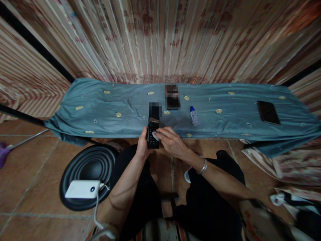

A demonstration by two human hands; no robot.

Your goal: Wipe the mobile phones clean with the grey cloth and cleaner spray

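My left hand [142, 144] is wrapped round a black keypad handset [153, 132], holding it upright at the near edge of a table covered with a blue-grey cloth [100, 107]. My right hand [170, 141] presses a small pale pad or cloth [155, 136] against the handset's keys, fingers curled on it. A silver bangle [203, 166] sits on the right wrist. The top of the handset is blurred out.
A small clear bottle with a blue cap [194, 115] lies on the cloth to the right. A dark blurred object [172, 96] stands behind, and a black phone [268, 112] lies far right. On the floor at left, a white power bank [82, 189] rests on a black round speaker cone [87, 167].
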